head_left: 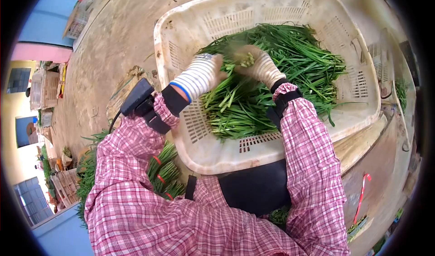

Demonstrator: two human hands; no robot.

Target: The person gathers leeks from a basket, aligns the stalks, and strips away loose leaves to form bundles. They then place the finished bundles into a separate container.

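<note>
A bunch of garlic chives, its pale cut stem ends (247,60) showing, is gripped in my right hand (261,67), which wears a dirty knit glove and is blurred by motion. Close by on the left is my left hand (203,76), in a white striped glove with a blue cuff edge. Its slightly blurred fingertips are apart, right beside the stems, and nothing shows between them. Under both hands, loose garlic chives (303,61) lie heaped in a large white plastic basket (190,158) with slotted walls.
Bundles of greens tied with red bands (163,172) lie beside my lap, below the basket's left corner. A black pad (256,188) is against the basket's near side. A red strip (362,195) lies at right. Crates (44,89) stand along the far left wall.
</note>
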